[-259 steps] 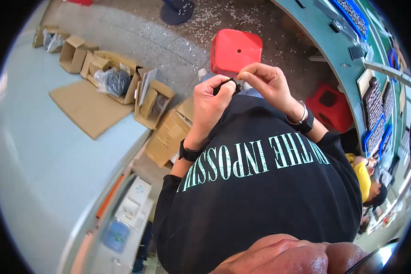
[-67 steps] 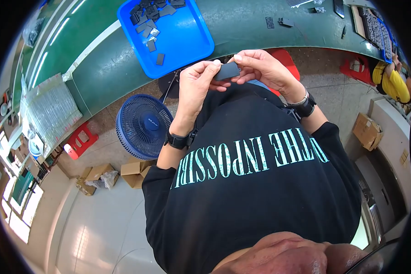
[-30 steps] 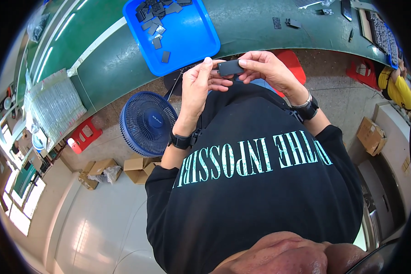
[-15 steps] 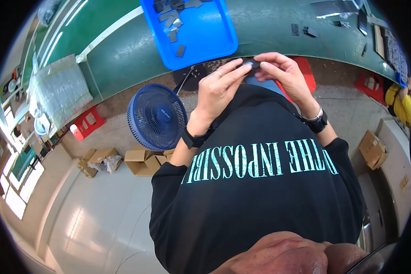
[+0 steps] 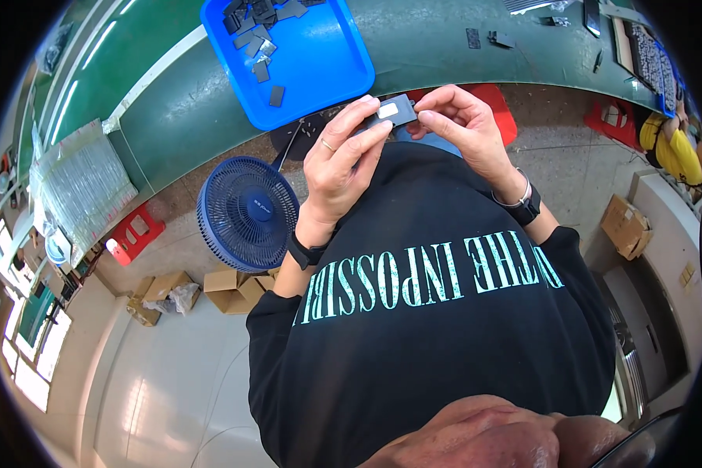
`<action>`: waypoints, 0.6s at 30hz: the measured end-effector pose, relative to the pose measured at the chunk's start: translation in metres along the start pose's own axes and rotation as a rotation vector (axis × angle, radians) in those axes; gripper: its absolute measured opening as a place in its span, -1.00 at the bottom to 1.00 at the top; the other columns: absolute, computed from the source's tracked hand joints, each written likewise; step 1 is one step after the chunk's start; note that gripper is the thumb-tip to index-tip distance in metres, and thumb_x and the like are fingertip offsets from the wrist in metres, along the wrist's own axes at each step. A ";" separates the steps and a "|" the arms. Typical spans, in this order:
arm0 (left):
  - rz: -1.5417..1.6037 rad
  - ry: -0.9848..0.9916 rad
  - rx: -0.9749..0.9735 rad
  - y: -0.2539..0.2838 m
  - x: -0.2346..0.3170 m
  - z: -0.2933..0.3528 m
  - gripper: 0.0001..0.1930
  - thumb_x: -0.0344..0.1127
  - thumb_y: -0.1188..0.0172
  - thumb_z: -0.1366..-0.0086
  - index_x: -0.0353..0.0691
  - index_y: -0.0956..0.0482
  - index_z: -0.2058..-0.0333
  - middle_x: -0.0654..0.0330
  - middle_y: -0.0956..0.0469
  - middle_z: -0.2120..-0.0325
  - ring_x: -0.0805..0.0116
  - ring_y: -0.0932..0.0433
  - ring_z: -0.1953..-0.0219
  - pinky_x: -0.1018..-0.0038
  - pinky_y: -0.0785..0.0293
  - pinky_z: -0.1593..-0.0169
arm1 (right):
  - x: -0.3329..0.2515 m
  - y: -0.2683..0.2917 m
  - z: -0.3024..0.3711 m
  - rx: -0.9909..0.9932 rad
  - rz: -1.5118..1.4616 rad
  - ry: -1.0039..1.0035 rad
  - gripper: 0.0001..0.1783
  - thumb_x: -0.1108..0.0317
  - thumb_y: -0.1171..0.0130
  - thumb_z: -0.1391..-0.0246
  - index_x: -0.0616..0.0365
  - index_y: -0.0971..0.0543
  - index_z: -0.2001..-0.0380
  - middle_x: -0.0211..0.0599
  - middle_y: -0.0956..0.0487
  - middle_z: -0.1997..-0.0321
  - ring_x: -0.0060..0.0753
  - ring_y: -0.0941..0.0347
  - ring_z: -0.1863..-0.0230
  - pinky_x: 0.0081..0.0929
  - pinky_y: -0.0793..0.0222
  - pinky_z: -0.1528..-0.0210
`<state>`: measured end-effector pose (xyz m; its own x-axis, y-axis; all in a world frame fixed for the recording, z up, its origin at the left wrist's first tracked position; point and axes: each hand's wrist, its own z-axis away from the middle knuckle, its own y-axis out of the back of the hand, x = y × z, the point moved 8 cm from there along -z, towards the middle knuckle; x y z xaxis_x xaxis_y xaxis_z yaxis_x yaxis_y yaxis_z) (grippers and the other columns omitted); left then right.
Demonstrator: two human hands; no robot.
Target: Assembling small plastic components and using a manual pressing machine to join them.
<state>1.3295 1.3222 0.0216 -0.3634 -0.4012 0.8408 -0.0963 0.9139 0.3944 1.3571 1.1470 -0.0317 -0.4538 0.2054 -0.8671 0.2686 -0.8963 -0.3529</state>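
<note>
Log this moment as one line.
left hand: holding dark case with pale patch | right hand: at case's right end, contact unclear | blue tray: dark pieces inside, on green table

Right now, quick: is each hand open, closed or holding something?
Left hand: closed, holding the dark piece.
Right hand: fingers bent at the right end of the dark piece; whether it grips cannot be told.

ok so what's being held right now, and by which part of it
A flat dark-grey rectangular piece, held near its left end by the left hand. The right hand's fingertips are at its right end; whether they grip it can't be told.
</note>
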 end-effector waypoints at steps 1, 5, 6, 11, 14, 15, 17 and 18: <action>-0.002 -0.018 0.001 0.000 0.001 0.000 -0.69 -0.63 -0.39 -0.01 -0.19 -0.71 0.23 0.07 -0.63 0.07 0.08 -0.63 -0.02 0.31 -0.60 -0.07 | -0.001 0.001 0.001 0.003 0.001 -0.001 -0.84 0.45 -0.18 -0.26 0.26 -0.54 0.12 -0.24 -0.63 0.18 -0.45 -0.63 0.18 -0.52 -0.58 0.10; -0.011 -0.059 0.000 0.001 0.003 0.000 -0.69 -0.63 -0.39 0.01 -0.19 -0.71 0.24 0.08 -0.63 0.08 0.07 -0.62 -0.03 0.31 -0.60 -0.08 | 0.000 0.001 -0.001 -0.013 0.000 -0.038 -0.83 0.45 -0.19 -0.26 0.24 -0.54 0.11 -0.27 -0.64 0.21 -0.49 -0.63 0.22 -0.59 -0.54 0.19; -0.012 -0.063 -0.002 0.001 0.003 0.000 -0.68 -0.63 -0.39 0.02 -0.19 -0.71 0.25 0.08 -0.63 0.08 0.07 -0.62 -0.03 0.31 -0.60 -0.08 | -0.001 0.001 -0.001 -0.005 0.005 -0.029 -0.83 0.44 -0.19 -0.26 0.24 -0.54 0.11 -0.28 -0.64 0.22 -0.50 -0.62 0.23 -0.61 -0.52 0.21; -0.026 -0.074 -0.005 0.001 0.003 0.000 -0.66 -0.64 -0.40 0.03 -0.18 -0.71 0.23 0.08 -0.63 0.08 0.06 -0.62 -0.02 0.29 -0.60 -0.09 | -0.001 0.001 -0.002 0.024 0.018 -0.022 -0.81 0.43 -0.20 -0.26 0.23 -0.54 0.09 -0.32 -0.64 0.23 -0.55 -0.60 0.27 -0.64 -0.48 0.25; -0.052 -0.076 -0.007 0.000 0.003 -0.004 -0.67 -0.62 -0.38 -0.04 -0.19 -0.70 0.18 0.09 -0.64 0.11 0.13 -0.65 0.04 0.34 -0.62 -0.04 | -0.001 0.003 -0.002 0.029 0.034 -0.040 -0.80 0.42 -0.20 -0.26 0.23 -0.54 0.09 -0.35 -0.63 0.24 -0.60 -0.56 0.30 -0.66 -0.47 0.24; -0.065 -0.077 -0.007 -0.001 0.003 -0.006 -0.67 -0.62 -0.37 -0.07 -0.20 -0.70 0.16 0.09 -0.65 0.13 0.17 -0.66 0.07 0.36 -0.63 -0.02 | -0.001 0.004 -0.002 0.027 0.048 -0.053 -0.81 0.42 -0.20 -0.26 0.22 -0.55 0.09 -0.37 -0.63 0.24 -0.62 -0.54 0.32 -0.67 -0.45 0.25; 0.057 0.151 -0.024 -0.002 -0.013 -0.002 -0.69 -0.60 -0.34 -0.12 -0.21 -0.69 0.13 0.09 -0.65 0.15 0.22 -0.66 0.11 0.39 -0.64 0.01 | 0.001 0.005 -0.002 0.027 0.062 -0.066 -0.81 0.41 -0.20 -0.26 0.22 -0.56 0.09 -0.39 -0.62 0.24 -0.64 -0.52 0.33 -0.69 -0.44 0.25; 0.179 0.381 -0.042 -0.005 -0.028 0.004 -0.70 -0.58 -0.32 -0.16 -0.22 -0.68 0.11 0.09 -0.66 0.17 0.27 -0.67 0.14 0.42 -0.64 0.04 | 0.002 0.004 -0.002 0.009 0.166 -0.043 -0.82 0.40 -0.20 -0.27 0.21 -0.57 0.10 -0.42 -0.61 0.26 -0.66 -0.50 0.34 -0.70 -0.41 0.26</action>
<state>1.3363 1.3293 -0.0048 -0.0012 -0.2378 0.9713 -0.0221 0.9711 0.2377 1.3592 1.1449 -0.0353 -0.4401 0.0369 -0.8972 0.3356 -0.9200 -0.2024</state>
